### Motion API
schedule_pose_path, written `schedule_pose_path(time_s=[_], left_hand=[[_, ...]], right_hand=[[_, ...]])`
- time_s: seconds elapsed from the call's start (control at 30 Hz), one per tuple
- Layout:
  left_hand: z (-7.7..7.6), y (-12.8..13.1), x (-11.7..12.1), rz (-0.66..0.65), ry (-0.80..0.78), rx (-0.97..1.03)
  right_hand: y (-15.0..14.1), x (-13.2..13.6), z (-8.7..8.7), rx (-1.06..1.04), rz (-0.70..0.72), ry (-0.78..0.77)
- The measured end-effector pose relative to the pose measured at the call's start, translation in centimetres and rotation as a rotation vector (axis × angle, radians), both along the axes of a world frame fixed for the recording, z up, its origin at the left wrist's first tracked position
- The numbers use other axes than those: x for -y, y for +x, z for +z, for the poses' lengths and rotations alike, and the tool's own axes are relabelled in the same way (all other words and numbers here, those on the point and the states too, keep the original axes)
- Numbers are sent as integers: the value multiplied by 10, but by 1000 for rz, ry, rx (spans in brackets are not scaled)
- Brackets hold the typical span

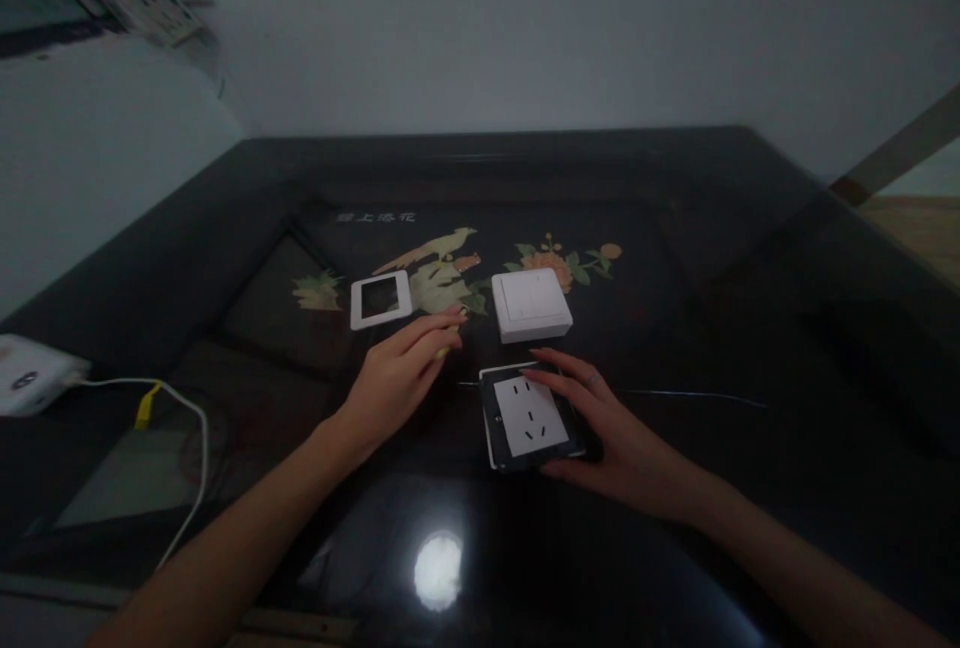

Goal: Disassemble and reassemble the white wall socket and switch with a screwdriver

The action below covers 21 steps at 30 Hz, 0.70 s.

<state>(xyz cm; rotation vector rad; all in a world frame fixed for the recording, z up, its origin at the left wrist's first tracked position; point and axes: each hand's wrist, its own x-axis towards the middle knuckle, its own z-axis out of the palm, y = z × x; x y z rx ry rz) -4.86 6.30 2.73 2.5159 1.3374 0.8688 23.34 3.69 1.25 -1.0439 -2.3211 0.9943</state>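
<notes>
My right hand (600, 428) rests round the right side of a wall socket (531, 415), fingers over its top edge and thumb by its lower edge. The socket has a white slotted face, a black surround and a white edge beneath. To its left, my left hand (397, 368) is closed in a pinch on a small yellow tool (448, 340); the fingers hide much of it, so its kind is unclear. A white cover frame (381, 299) lies flat beyond the left hand. Behind the socket sits a white wall switch (532, 304) on a box-like base.
The glossy black table (675, 348) carries a bird-and-flower picture and reflects a bright light. At the left edge lies a white device (34, 375) with a white cable (204, 448) and a yellow tag (146, 408). Sockets (161, 3) are mounted on the wall.
</notes>
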Motion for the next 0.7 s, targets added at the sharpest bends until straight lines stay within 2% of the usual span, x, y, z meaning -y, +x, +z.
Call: schedule_pose_path(time_s=[0.1, 0.4, 0.7], left_hand=[[-10, -3, 0, -10, -77, -14], [-20, 2, -1, -87, -178, -11], [-19, 0, -1, -125, -256, -14]], right_hand=[[-2, 0, 1, -24, 7, 41], [-2, 1, 6, -28, -7, 62], [-8, -4, 17, 86, 56, 35]])
